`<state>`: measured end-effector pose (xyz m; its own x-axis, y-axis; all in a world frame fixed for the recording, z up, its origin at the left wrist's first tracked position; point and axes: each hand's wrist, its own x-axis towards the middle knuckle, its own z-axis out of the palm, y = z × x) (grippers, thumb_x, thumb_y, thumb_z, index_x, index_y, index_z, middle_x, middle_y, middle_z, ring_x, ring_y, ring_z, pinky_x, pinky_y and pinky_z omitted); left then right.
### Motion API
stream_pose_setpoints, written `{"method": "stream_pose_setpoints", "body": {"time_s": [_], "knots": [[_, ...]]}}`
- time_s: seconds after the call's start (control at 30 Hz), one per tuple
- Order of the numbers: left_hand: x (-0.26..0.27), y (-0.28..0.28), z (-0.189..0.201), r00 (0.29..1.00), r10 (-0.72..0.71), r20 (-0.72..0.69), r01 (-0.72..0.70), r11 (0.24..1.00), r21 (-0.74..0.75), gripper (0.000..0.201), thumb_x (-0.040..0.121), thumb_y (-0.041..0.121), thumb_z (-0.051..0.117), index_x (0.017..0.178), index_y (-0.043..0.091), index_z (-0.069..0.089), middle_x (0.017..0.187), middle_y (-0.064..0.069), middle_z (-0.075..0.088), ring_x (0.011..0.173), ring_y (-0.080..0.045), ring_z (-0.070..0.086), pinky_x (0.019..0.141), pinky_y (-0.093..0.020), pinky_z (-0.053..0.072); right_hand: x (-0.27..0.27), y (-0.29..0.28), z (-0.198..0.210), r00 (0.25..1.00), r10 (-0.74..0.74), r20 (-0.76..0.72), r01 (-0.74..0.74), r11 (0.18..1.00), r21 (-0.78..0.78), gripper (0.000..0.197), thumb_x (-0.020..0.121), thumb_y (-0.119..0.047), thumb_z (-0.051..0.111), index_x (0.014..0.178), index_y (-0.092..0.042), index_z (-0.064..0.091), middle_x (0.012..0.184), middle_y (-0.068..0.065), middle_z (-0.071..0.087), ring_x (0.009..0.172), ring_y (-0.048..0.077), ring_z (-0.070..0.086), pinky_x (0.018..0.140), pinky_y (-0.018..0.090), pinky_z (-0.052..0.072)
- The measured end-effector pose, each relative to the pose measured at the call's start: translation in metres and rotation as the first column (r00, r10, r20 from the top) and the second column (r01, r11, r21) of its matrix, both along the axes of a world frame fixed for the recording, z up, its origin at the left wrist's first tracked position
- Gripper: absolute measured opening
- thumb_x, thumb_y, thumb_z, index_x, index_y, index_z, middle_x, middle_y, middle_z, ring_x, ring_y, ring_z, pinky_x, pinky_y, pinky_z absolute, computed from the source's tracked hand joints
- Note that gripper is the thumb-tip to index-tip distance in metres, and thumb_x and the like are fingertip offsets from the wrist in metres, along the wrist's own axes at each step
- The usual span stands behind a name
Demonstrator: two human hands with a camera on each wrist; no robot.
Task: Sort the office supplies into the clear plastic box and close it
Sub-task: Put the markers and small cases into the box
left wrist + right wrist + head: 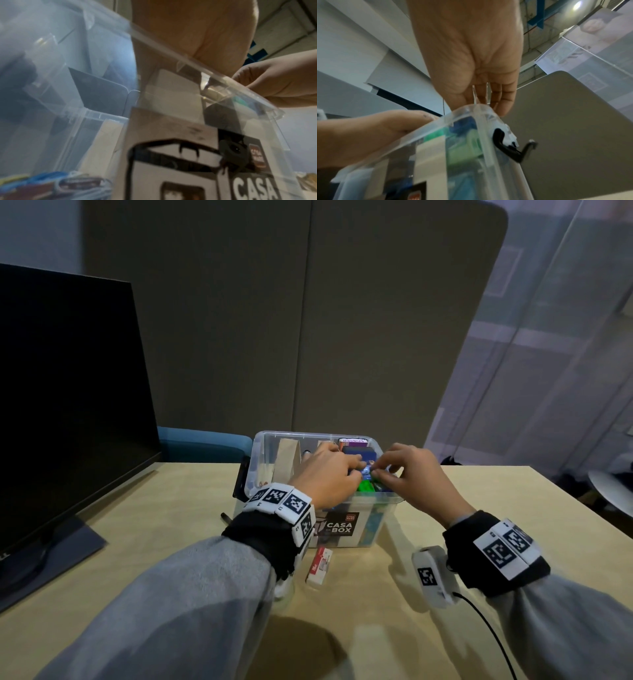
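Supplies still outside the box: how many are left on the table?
1 for sure: the small red-and-white box beside the clear plastic box, between the forearms. A dark pen-like object lies left of it; the left arm may hide more.

The right hand (467,54) reaches down from the top of the picture, palm to the camera, its fingertips (503,109) dipping behind the near corner of the clear plastic storage box's (471,180) rim. The left hand (368,132) comes in from the left edge and lies over the same rim, its fingers hidden inside the box. Through the clear wall show a pale green plastic item (464,148) and blurred blue items (464,125), and a black curved latch clip (505,146) hangs off the rim on the box's right side, with a grey rounded partition panel (573,121) behind.
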<state>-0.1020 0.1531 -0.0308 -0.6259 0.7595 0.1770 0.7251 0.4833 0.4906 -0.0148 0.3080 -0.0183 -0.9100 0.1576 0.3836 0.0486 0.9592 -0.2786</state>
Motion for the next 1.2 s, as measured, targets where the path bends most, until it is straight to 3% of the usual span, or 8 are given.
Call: {"method": "stream_pose_setpoints", "body": {"time_s": [0.17,0.4,0.53,0.63,0.7,0.8,0.97,1.2], "knots": [[-0.002,0.001,-0.001,1.000,-0.014,-0.010,0.014,1.000,0.004,0.040,0.101,0.026,0.040,0.138,0.030,0.053,0.148,0.012,0.044,0.141,-0.015,0.022,0.115,-0.047,0.022,0.004,-0.003,-0.007,0.997,-0.007,-0.073,0.008,1.000,0.014,0.013,0.091,-0.022,0.065,0.096,-0.015,0.075,0.082,-0.005,0.057,0.081,0.015,0.050,0.062,0.015,0.029],[-0.007,-0.001,-0.011,1.000,0.016,0.024,-0.019,0.991,0.133,0.038,0.095,0.030,0.044,0.130,0.034,0.059,0.140,0.004,0.049,0.135,-0.017,0.033,0.110,-0.047,0.035,0.009,-0.008,-0.003,0.995,0.020,-0.101,-0.025,0.998,-0.054,0.017,0.095,-0.016,0.057,0.103,-0.012,0.072,0.096,0.000,0.062,0.088,0.014,0.059,0.077,0.035,0.053],[0.007,-0.013,0.001,0.998,-0.047,-0.039,0.059,0.918,0.391,0.036,0.092,0.006,0.050,0.121,0.020,0.066,0.126,0.001,0.059,0.121,-0.013,0.045,0.104,-0.036,0.041,0.012,-0.012,-0.002,0.986,0.007,-0.167,-0.015,0.999,-0.047,0.016,0.094,-0.011,0.057,0.101,-0.011,0.071,0.097,0.001,0.061,0.088,0.018,0.055,0.080,0.039,0.051],[0.015,-0.041,0.012,0.999,-0.054,-0.001,0.046,0.828,0.559,0.035,0.092,-0.004,0.046,0.111,0.016,0.067,0.116,0.006,0.061,0.101,-0.006,0.054,0.084,-0.023,0.046,0.018,-0.021,0.000,0.970,0.009,-0.245,-0.025,0.998,-0.063,0.014,0.093,-0.010,0.058,0.100,-0.011,0.070,0.099,0.001,0.059,0.090,0.016,0.054,0.078,0.034,0.050],[0.016,-0.068,0.017,0.998,-0.061,0.029,0.032,0.807,0.590,0.031,0.092,-0.005,0.046,0.104,0.016,0.067,0.107,0.007,0.061,0.087,-0.017,0.060,0.070,-0.030,0.051,0.024,-0.034,0.001,0.953,0.060,-0.296,-0.090,0.992,-0.088,0.011,0.091,-0.009,0.060,0.097,-0.010,0.069,0.097,0.000,0.057,0.084,0.014,0.055,0.073,0.027,0.049],[0.015,-0.112,0.017,1.000,-0.022,-0.021,0.030,0.842,0.538,0.030,0.091,-0.005,0.049,0.094,0.018,0.067,0.094,0.010,0.061,0.081,-0.030,0.061,0.071,-0.042,0.052,0.030,-0.058,0.000,0.929,0.212,-0.302,-0.240,0.969,-0.056,0.009,0.090,-0.008,0.061,0.094,-0.013,0.068,0.092,-0.006,0.059,0.076,0.003,0.055,0.067,0.014,0.042],[0.015,-0.161,-0.007,0.998,0.049,0.032,-0.058,0.908,0.415,0.032,0.091,-0.002,0.054,0.088,0.027,0.066,0.091,0.010,0.065,0.081,-0.008,0.064,0.072,-0.025,0.055,0.023,-0.094,-0.015,0.894,0.447,-0.028,-0.447,0.894,0.004,0.012,0.088,-0.010,0.064,0.095,-0.016,0.072,0.084,-0.007,0.070,0.071,0.003,0.062,0.066,0.011,0.045],[0.014,-0.177,-0.037,0.997,0.079,-0.018,-0.080,0.985,-0.155,0.024,0.092,0.015,0.059,0.114,0.022,0.067,0.113,0.007,0.062,0.101,-0.007,0.056,0.084,-0.019,0.044,-0.001,-0.134,-0.046,0.827,0.336,0.450,-0.427,0.897,0.117,0.031,0.087,-0.040,0.067,0.110,-0.021,0.066,0.099,-0.004,0.066,0.086,0.013,0.062,0.075,0.024,0.051]]}}
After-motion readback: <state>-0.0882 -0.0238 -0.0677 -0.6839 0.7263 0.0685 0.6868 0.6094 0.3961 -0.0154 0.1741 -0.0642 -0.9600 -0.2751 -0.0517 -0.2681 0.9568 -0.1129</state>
